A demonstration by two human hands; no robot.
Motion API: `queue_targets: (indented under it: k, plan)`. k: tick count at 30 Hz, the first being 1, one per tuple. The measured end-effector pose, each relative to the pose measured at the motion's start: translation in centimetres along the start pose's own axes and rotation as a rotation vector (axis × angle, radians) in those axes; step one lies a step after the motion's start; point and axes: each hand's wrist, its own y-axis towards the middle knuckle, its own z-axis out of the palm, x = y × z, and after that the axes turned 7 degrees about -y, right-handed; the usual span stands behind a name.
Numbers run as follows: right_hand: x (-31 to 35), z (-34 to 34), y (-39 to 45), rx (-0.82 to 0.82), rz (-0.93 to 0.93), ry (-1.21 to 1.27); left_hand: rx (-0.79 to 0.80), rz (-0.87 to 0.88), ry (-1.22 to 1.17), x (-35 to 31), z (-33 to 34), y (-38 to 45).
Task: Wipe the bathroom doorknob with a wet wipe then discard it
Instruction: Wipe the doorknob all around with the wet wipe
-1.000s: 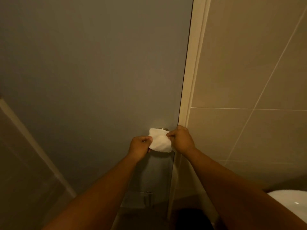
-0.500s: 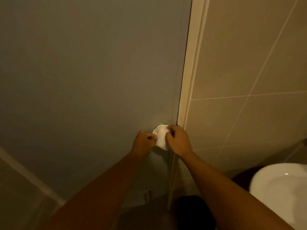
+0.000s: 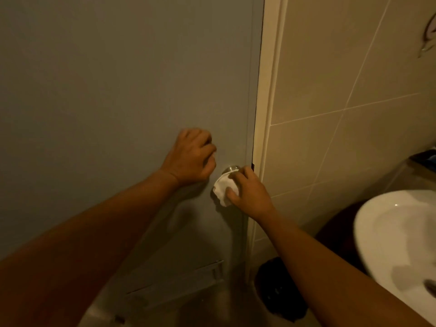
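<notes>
- Right hand (image 3: 250, 194) grasps the white wet wipe (image 3: 223, 190), bunched over the doorknob (image 3: 231, 169) near the door (image 3: 118, 90) edge.
- Left hand (image 3: 191, 157) clenched, resting against door just up-left of doorknob.

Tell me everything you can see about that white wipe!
The wipe is white, soft-looking and crumpled into a bunch, like thin cloth. The right hand grips it, pressing it over the metal doorknob, whose top peeks out above. A loose corner hangs down in front of the grey door.
</notes>
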Motion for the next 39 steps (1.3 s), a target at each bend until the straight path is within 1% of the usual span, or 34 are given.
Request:
queue_targets:
  k: [2, 3, 5, 7, 9, 11, 12, 13, 15, 17, 18, 19, 20, 21, 22, 23, 25, 28, 29, 30, 31, 32, 33, 34, 36, 39]
  plan:
    - [0.4, 0.8, -0.3, 0.004, 0.118, 0.039, -0.032, 0.18, 0.155, 1.6, -0.5, 1.5]
    - [0.7, 1.3, -0.4, -0.028, 0.192, 0.096, -0.025, 0.225, 0.227, 2.4, -0.9, 2.3]
    - [1.9, 2.3, -0.6, -0.167, 0.37, 0.289, 0.019, 0.274, 0.355, 4.1, -1.8, 3.7]
    - [3.8, 3.2, -0.3, -0.32, 0.576, 0.583, 0.059, 0.332, 0.44, 5.1, -2.3, 4.4]
    - [5.7, 3.7, 0.4, -0.45, 0.785, 0.924, 0.065, 0.369, 0.494, 5.3, -2.1, 4.4]
    - [6.8, 3.9, 1.4, -0.547, 0.98, 1.313, 0.051, 0.372, 0.515, 5.0, -1.6, 4.4]
    - [7.1, 3.8, 1.7, -0.582, 1.047, 1.473, 0.045, 0.366, 0.512, 4.9, -1.4, 4.4]
    - [7.3, 3.8, 1.9, -0.611, 1.08, 1.61, 0.042, 0.362, 0.506, 4.8, -1.3, 4.4]
    - [8.0, 3.4, 1.9, -0.661, 1.064, 1.865, 0.039, 0.358, 0.503, 5.0, -1.2, 4.6]
    - [8.1, 3.4, 2.1, -0.693, 1.057, 1.989, 0.044, 0.365, 0.512, 5.1, -1.2, 4.6]
    - [8.1, 3.4, 2.1, -0.694, 1.056, 1.984, 0.044, 0.369, 0.51, 5.1, -1.2, 4.6]
    - [8.0, 3.6, 2.1, -0.683, 1.061, 1.902, 0.041, 0.372, 0.504, 5.1, -1.3, 4.6]
    - [7.9, 3.8, 2.1, -0.655, 1.071, 1.735, 0.037, 0.374, 0.499, 5.0, -1.3, 4.6]
    - [7.6, 4.2, 1.9, -0.615, 1.057, 1.503, 0.034, 0.375, 0.497, 4.9, -1.3, 4.6]
    - [7.3, 4.4, 1.6, -0.575, 1.0, 1.261, 0.033, 0.375, 0.497, 4.8, -1.4, 4.6]
    - [6.9, 4.5, 1.0, -0.538, 0.898, 1.038, 0.032, 0.376, 0.497, 4.8, -1.4, 4.6]
    - [5.3, 4.8, 0.0, -0.435, 0.631, 0.681, 0.033, 0.376, 0.504, 4.9, -1.5, 4.6]
    - [2.2, 4.4, -0.9, -0.214, 0.23, 0.082, 0.048, 0.372, 0.513, 4.9, -1.5, 4.7]
    - [1.3, 4.1, -0.9, -0.165, 0.12, -0.07, 0.051, 0.372, 0.514, 4.9, -1.5, 4.7]
    - [0.8, 3.8, -0.9, -0.127, 0.057, -0.159, 0.055, 0.372, 0.516, 4.9, -1.5, 4.7]
    - [0.6, 3.6, -0.8, -0.108, 0.039, -0.182, 0.057, 0.372, 0.519, 4.8, -1.5, 4.7]
    - [0.8, 3.6, -0.8, -0.113, 0.059, -0.153, 0.056, 0.372, 0.521, 4.9, -1.5, 4.7]
    - [1.1, 3.7, -0.7, -0.142, 0.117, -0.072, 0.053, 0.371, 0.521, 4.9, -1.6, 4.7]
    - [1.7, 3.9, -0.6, -0.194, 0.218, 0.058, 0.051, 0.372, 0.522, 4.9, -1.6, 4.7]
    - [3.6, 4.4, -0.1, -0.334, 0.489, 0.428, 0.046, 0.381, 0.532, 4.9, -1.6, 4.8]
    - [6.0, 4.4, 0.9, -0.481, 0.887, 1.089, 0.039, 0.39, 0.531, 4.8, -1.3, 4.7]
